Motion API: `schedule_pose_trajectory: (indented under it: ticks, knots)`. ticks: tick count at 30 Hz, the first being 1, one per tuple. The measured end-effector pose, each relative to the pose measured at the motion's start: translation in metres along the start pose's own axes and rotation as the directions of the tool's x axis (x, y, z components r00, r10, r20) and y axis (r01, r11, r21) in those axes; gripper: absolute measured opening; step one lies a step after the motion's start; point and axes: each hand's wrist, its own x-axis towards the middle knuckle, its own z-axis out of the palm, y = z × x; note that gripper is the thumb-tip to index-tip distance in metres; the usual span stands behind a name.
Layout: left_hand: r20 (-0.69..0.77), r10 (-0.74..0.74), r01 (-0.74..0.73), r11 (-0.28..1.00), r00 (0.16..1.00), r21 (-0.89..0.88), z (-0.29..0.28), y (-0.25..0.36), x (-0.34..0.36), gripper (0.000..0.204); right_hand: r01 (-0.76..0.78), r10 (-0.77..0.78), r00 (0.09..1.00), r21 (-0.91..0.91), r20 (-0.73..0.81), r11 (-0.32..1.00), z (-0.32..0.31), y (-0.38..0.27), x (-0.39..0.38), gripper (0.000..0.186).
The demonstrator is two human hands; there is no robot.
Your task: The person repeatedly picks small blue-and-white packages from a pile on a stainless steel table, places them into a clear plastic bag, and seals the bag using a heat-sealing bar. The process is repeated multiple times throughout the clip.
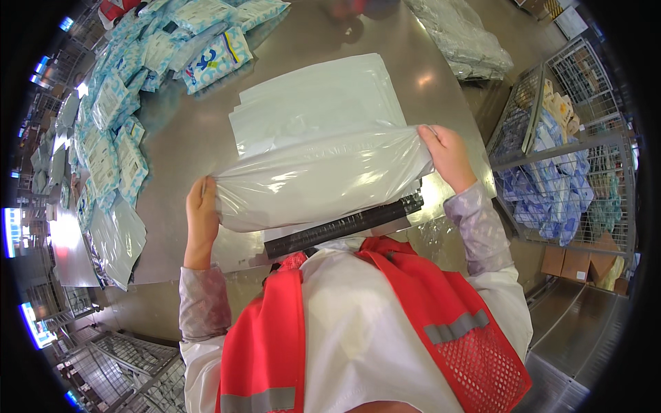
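A white plastic mailing bag is stretched sideways between my two hands, above the metal table. My left hand pinches its left edge, and my right hand grips the right end with the thumb on top. Just beyond it lies a stack of flat white plastic bags, partly covered by the held one. Between the bag and my body, a dark strip runs along the near edge of the table; what it belongs to is partly hidden.
Blue-and-white soft packages pile up along the table's left and far left. A grey plastic bag lies near the left edge. Clear plastic wrapping sits at the far right. Right of the table stands a wire cage of blue packages.
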Motion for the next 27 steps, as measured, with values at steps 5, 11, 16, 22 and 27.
schedule_pose_trajectory:
  ticks: [5,11,16,22,27]
  knots:
    - [0.404,-0.512,0.583,0.81,0.758,-0.066,0.018,-0.045,0.005,0.046,-0.371,0.336,0.878,0.041,0.341,0.928,0.018,0.021,0.009,0.047]
    - [0.368,-0.51,0.485,0.859,0.778,0.165,0.068,-0.089,0.0,0.064,-0.63,0.501,0.771,0.356,0.393,0.69,0.075,0.044,-0.028,0.051]
    - [0.187,-0.233,0.097,0.834,0.954,0.544,0.073,-0.06,-0.025,0.049,-0.564,0.345,0.781,0.351,0.52,0.747,0.09,0.09,-0.05,0.045]
    - [-0.003,-0.31,0.306,0.941,0.951,-0.147,0.098,-0.138,-0.046,0.04,-0.645,0.325,0.747,0.513,0.58,0.567,0.123,0.104,-0.063,0.063]
    - [-0.002,-0.252,0.252,0.966,0.968,0.065,0.038,-0.165,-0.042,0.052,-0.727,0.264,0.679,0.578,0.685,0.37,0.098,0.076,-0.072,0.062]
